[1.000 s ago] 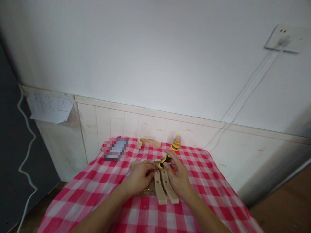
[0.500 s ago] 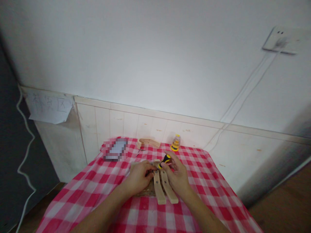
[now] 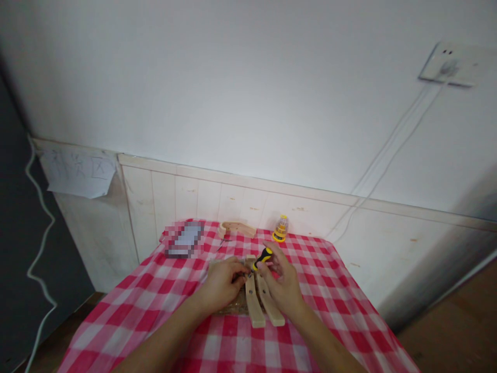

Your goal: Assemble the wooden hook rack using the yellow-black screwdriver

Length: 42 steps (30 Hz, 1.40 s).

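Observation:
A small yellow-and-black screwdriver (image 3: 265, 255) is gripped in my right hand (image 3: 285, 282), tilted with its lower end toward the top of a pair of curved wooden pieces. These are a left wooden piece (image 3: 254, 308) and a right wooden piece (image 3: 272, 305), lying side by side with dark holes or screws in them. My left hand (image 3: 223, 282) has its fingers curled and pinched at the upper end of the left piece, close to the screwdriver's lower end. Brown material in clear wrapping (image 3: 233, 306) lies under the wood and my left hand.
Toward the wall stand another curved wooden part (image 3: 238, 228) and a yellow-capped clear container (image 3: 280, 230). A phone-like device (image 3: 185, 239), partly pixelated, lies at the back left, with a thin dark item (image 3: 223, 242) nearby. A red-and-white checked cloth (image 3: 217, 342) covers the table.
The screwdriver and the fingers of my right hand have shifted very slightly. My left hand and the wooden pieces stay in place.

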{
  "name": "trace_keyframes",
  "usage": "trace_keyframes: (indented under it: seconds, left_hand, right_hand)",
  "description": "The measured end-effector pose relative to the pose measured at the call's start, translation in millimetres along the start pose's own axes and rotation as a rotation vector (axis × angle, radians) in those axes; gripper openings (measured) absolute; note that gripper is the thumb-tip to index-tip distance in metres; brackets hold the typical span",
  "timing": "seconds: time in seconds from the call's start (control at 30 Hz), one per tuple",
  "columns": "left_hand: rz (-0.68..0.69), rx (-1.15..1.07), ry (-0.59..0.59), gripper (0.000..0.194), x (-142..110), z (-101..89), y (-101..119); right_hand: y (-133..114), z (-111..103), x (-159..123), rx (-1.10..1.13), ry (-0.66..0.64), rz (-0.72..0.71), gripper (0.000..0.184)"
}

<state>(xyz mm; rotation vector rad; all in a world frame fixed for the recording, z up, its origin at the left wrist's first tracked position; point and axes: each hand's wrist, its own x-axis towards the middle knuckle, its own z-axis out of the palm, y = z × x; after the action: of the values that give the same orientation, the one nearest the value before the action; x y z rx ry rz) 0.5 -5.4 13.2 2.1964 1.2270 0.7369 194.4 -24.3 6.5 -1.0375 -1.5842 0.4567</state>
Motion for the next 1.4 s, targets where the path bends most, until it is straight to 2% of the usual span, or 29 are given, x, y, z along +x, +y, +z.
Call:
trace_keyframes:
  seconds: [0.13, 0.43, 1.4]
  left_hand:
    - [0.006, -0.019, 0.000, 0.023, 0.3, 0.6, -0.9]
    - [0.013, -0.016, 0.021, 0.022, 0.2, 2.4, -3.3]
    - [0.026, 0.019, -0.027, 0.024, 1.6, 1.0, -3.7]
  right_hand:
    - [-5.7, 0.0, -1.7, 0.021, -0.034, -0.022, 0.039]
    - [-4.5, 3.0, 0.4, 0.049, -0.018, 0.001, 0.039]
    - [-2.9, 4.3, 0.1, 0.027, -0.013, 0.014, 0.039]
